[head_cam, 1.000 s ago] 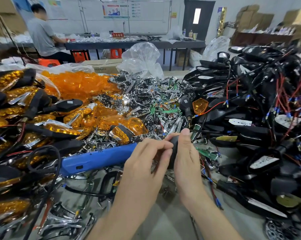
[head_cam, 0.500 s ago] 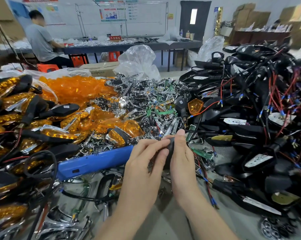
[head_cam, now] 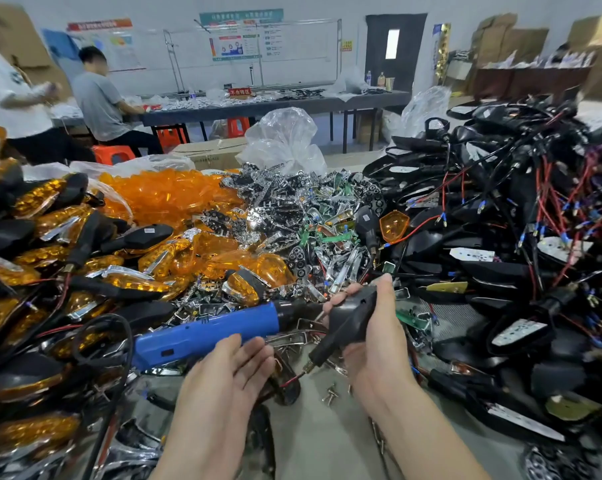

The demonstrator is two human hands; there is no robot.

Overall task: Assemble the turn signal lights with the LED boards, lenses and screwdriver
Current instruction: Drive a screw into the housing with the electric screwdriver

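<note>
Black turn signal housing (head_cam: 351, 315) is sitting clamped in the right hand (head_cam: 377, 351), just right of the blue screwdriver (head_cam: 206, 332). Left hand (head_cam: 230, 372) is hovering just before the screwdriver (fingers straight, holding nothing). Orange lenses (head_cam: 168, 197) are lying heaped beyond it.

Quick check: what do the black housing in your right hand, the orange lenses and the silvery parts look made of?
The black housing: matte moulded plastic, it seems; dull, little glare. The orange lenses: translucent glossy plastic; light shows through. The silvery parts: mirror-bright, probably chrome-plated plastic; metal not excluded.
</note>
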